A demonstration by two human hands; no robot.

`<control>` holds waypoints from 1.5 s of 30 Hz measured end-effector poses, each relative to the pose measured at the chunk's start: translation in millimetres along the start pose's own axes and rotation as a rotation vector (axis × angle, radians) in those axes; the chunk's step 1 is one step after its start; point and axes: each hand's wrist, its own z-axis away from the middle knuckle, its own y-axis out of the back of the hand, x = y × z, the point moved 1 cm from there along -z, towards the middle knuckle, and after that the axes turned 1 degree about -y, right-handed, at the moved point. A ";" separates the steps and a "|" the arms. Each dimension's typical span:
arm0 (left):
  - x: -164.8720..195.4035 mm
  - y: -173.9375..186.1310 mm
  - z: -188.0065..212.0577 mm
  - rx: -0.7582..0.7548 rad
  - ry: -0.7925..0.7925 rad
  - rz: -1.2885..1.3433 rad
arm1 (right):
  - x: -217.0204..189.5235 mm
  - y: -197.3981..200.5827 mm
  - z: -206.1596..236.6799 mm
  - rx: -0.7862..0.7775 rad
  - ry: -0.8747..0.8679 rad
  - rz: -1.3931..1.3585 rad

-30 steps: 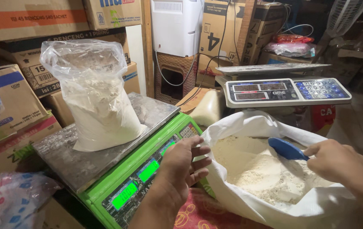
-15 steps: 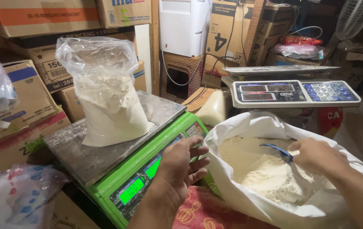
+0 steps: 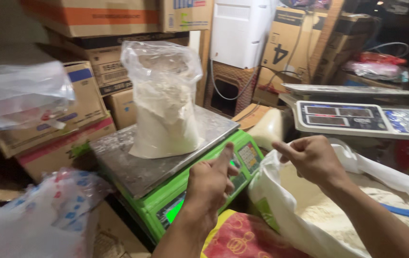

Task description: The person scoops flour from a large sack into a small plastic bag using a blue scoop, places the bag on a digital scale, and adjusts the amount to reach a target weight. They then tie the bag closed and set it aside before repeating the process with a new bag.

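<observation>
A clear bag of flour (image 3: 164, 102) stands upright on the green scale (image 3: 166, 177). Both hands, left (image 3: 211, 184) and right (image 3: 312, 157), hover empty between scale and open white sack (image 3: 357, 210).

Behind my green scale stand stacked cardboard boxes (image 3: 94, 21) and a white appliance (image 3: 238, 31); a second grey scale (image 3: 357, 117) sits right.

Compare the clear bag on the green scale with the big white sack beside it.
The clear plastic bag is small and see-through; the white sack is large and opaque. The clear plastic bag stands upright on the metal pan of the green scale, its top gathered; the white sack sits lower, to the right, mouth wide open with a blue scoop inside. Both hold white powder.
</observation>
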 end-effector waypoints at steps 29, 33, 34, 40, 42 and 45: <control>230.4 100.2 -125.6 0.368 -0.472 -0.105 | -235.3 -96.8 -109.9 -0.403 -0.304 -0.990; 240.6 95.1 -109.7 0.334 -0.490 -0.050 | -250.4 -85.9 -94.7 -0.455 -0.243 -1.153; 241.5 94.4 -104.1 0.345 -0.478 -0.061 | -249.8 -82.7 -91.9 -0.440 -0.204 -1.157; 257.7 75.3 -55.2 0.147 -0.656 0.182 | -252.8 -42.3 -68.5 -0.402 0.017 -1.280; 269.5 64.7 -31.9 0.103 -0.678 0.171 | -255.7 -14.9 -61.0 -0.417 0.072 -1.272; 278.4 42.3 5.3 0.057 -0.715 0.185 | -243.6 31.1 -43.9 -0.355 0.205 -1.216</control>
